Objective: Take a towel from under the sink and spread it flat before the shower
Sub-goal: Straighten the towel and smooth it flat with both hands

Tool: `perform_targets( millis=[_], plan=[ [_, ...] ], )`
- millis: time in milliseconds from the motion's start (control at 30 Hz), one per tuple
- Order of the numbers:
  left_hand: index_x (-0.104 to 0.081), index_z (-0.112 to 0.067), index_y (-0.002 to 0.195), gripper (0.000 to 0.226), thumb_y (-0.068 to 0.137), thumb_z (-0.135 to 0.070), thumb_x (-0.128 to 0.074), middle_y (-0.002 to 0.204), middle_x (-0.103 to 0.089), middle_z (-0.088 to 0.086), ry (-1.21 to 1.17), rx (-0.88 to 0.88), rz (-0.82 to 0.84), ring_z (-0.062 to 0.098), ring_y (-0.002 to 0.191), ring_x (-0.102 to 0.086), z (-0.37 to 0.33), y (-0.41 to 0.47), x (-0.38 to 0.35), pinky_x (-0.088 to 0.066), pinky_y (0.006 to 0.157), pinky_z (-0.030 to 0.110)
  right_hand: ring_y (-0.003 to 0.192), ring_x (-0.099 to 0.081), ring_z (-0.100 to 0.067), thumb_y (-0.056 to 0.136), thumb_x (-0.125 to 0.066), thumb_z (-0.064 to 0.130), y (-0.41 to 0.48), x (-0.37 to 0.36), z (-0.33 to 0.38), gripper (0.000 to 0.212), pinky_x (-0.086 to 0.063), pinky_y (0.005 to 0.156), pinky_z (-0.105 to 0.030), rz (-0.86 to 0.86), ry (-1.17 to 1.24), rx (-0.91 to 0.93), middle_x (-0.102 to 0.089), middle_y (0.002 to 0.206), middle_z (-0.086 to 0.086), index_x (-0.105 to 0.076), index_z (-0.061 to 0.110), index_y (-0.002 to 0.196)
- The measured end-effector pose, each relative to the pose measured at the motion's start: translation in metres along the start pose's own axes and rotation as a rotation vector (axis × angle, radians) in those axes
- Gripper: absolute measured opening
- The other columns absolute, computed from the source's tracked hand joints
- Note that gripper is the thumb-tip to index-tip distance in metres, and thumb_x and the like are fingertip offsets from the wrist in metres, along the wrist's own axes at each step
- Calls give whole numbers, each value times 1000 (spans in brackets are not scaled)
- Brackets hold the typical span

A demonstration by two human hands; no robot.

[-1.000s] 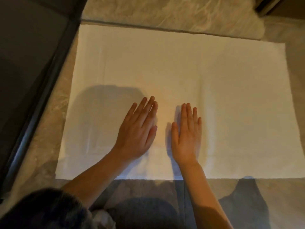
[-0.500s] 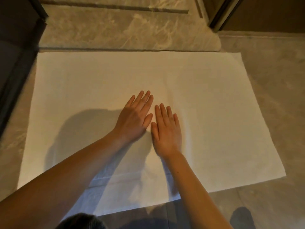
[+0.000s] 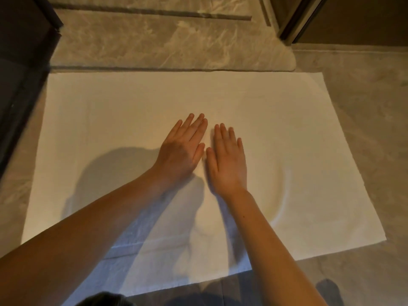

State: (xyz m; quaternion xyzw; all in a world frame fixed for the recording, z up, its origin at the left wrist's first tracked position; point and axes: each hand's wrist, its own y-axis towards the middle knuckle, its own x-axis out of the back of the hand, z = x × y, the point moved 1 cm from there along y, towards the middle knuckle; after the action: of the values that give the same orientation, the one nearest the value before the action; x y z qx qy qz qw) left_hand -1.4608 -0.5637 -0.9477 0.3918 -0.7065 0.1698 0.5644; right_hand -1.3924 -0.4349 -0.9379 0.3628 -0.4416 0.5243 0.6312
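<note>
A white towel (image 3: 276,120) lies spread flat on the marble floor, its far edge along the raised shower threshold (image 3: 154,51). My left hand (image 3: 181,151) and my right hand (image 3: 227,160) rest palm down side by side on the towel's middle, fingers straight and close together, holding nothing. A faint curved ripple (image 3: 282,195) shows in the cloth to the right of my right hand. My forearms and their shadows cover part of the towel's near half.
A dark glass panel and frame (image 3: 19,74) run along the left side. A dark door frame (image 3: 295,21) stands at the top right. Grey marble floor (image 3: 364,129) surrounds the towel on the right and near side.
The two hands have come closer together at the towel's middle. The camera has tilted up, so more of the shower threshold shows.
</note>
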Motion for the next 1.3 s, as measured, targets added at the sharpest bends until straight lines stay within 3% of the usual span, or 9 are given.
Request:
perform_targets(
  millis=[167, 333, 433, 533, 633, 767, 933, 1133, 1300],
  plan=[
    [-14, -12, 153, 56, 103, -31, -29, 162, -12, 5, 117, 102, 150, 21, 149, -7, 31, 32, -6, 2, 120, 34, 150, -4, -19, 105, -17, 35, 38, -14, 9, 54, -1, 122, -38, 83, -30, 58, -13, 163, -3, -17, 17, 155],
    [-36, -7, 147, 51, 102, -30, -35, 155, -32, 9, 80, 32, -23, 24, 145, -27, 35, 22, -9, -20, 119, 42, 150, -2, -18, 104, -21, 37, 48, -2, -50, 56, 0, 122, -36, 46, -105, -32, -8, 163, -1, -10, 20, 156],
    [-32, -7, 149, 55, 101, -32, -31, 156, -29, 9, 106, 44, 52, 25, 146, -25, 35, 25, -7, -19, 119, 43, 150, 1, -17, 103, -18, 36, 45, 16, -83, 57, 0, 122, -37, 50, -128, -166, -4, 164, -2, -5, 17, 156],
    [-23, -10, 152, 56, 101, -34, -27, 160, -21, 8, 139, 64, 129, 24, 148, -17, 35, 26, -9, -11, 120, 40, 150, 1, -20, 104, -21, 34, 50, 21, -78, 57, 0, 122, -39, 44, -138, -171, -4, 164, -4, -7, 15, 156],
    [-11, -13, 154, 58, 102, -35, -23, 162, -11, 4, 113, 128, 129, 20, 149, -8, 45, 40, -6, -4, 121, 37, 150, -4, -23, 105, -24, 31, 74, 17, -41, 55, -3, 122, -39, -19, -71, -16, -10, 163, -7, -15, 11, 155],
    [-4, -14, 154, 59, 102, -37, -17, 163, -2, 2, 179, 177, 175, 17, 149, 1, 68, 64, 2, 2, 120, 36, 150, -7, -23, 105, -25, 32, 115, -2, 8, 54, -2, 121, -38, 39, -26, 137, -15, 162, -7, -18, 12, 154],
    [-3, -16, 155, 60, 101, -40, -16, 163, -1, -1, 189, 224, 175, 14, 149, 2, 74, 63, -5, 3, 120, 35, 150, -6, -18, 104, -26, 38, 143, -15, -4, 56, -1, 120, -36, 137, -114, 278, -13, 163, 0, -15, 20, 155],
    [-8, -15, 155, 62, 100, -41, -17, 163, -5, 0, 173, 203, 152, 15, 149, -2, 75, 61, -6, 1, 120, 35, 150, -3, -18, 104, -20, 42, 153, 13, -88, 58, -2, 120, -36, 73, -171, 16, -7, 164, -1, -9, 18, 156],
    [-12, -13, 154, 61, 101, -40, -21, 162, -10, 3, 166, 190, 145, 18, 149, -6, 76, 60, -6, -2, 120, 36, 150, 1, -20, 104, -17, 40, 150, 23, -81, 59, 0, 122, -40, 79, -173, -105, -2, 164, -5, -5, 15, 156]
  ],
)
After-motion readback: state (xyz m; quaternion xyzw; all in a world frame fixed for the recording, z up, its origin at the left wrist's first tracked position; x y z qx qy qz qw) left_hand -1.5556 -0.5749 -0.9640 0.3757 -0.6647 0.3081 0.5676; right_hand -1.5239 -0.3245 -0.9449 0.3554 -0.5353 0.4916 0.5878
